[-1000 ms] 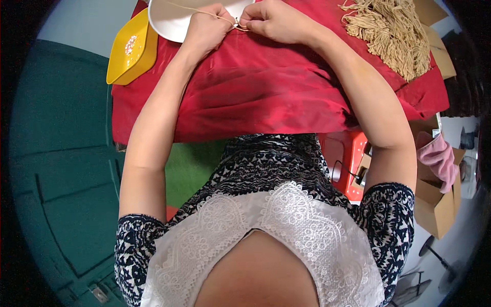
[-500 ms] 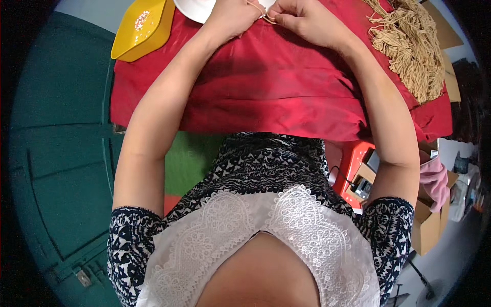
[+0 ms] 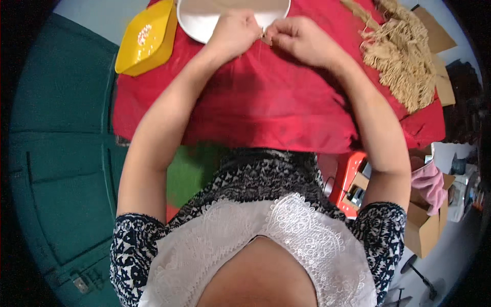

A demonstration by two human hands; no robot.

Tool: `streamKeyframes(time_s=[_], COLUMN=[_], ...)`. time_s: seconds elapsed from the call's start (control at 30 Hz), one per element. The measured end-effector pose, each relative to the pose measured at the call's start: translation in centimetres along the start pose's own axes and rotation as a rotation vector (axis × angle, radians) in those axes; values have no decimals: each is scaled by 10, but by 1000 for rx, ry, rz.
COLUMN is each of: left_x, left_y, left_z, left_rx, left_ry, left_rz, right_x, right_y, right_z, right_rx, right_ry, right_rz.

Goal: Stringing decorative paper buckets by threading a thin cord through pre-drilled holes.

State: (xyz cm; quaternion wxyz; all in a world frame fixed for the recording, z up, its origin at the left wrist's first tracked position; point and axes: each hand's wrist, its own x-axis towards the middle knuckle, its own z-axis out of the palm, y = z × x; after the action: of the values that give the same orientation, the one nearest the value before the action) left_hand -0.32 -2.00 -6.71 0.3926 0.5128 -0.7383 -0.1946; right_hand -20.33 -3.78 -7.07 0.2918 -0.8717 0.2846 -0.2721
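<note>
My left hand (image 3: 236, 34) and my right hand (image 3: 302, 41) meet above the red cloth, fingertips almost touching. Both are closed in a pinch on a short bit of thin tan cord (image 3: 265, 37), which shows between them. Most of the cord is hidden by the fingers. Just behind the left hand lies a round white dish (image 3: 192, 29), its far side cut off by the picture's top edge. A thick bundle of tan cords (image 3: 404, 56) rests on the cloth to the right of my right hand.
A yellow tray (image 3: 158, 56) with small light specks in it stands at the far left of the red-covered table (image 3: 245, 123). Right of the table are cardboard boxes (image 3: 427, 230), a pink cloth (image 3: 429, 187) and a red stool (image 3: 351, 176). A green door (image 3: 61, 153) is at left.
The view has shifted, so the table and hands sit lower in the picture and more of the white dish shows. Both hands stay together, pinching the cord; the strand over the left hand no longer shows.
</note>
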Motion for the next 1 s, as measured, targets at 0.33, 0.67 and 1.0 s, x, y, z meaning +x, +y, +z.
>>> streamKeyframes(time_s=[0.33,0.67,1.0], left_x=[-19,-41,-41], left_y=[9,23,23], left_z=[-7,-25,-24], left_rx=[-168,-330,-306], left_ry=[-2,-60,12], left_rz=[-231,-261,-311], right_x=[-13,-19,-20], right_y=[-34,-69,-72], right_z=[-5,-9,-6], right_rx=[169,229,82], right_ry=[-5,13,-14], right_rz=[128,340,196])
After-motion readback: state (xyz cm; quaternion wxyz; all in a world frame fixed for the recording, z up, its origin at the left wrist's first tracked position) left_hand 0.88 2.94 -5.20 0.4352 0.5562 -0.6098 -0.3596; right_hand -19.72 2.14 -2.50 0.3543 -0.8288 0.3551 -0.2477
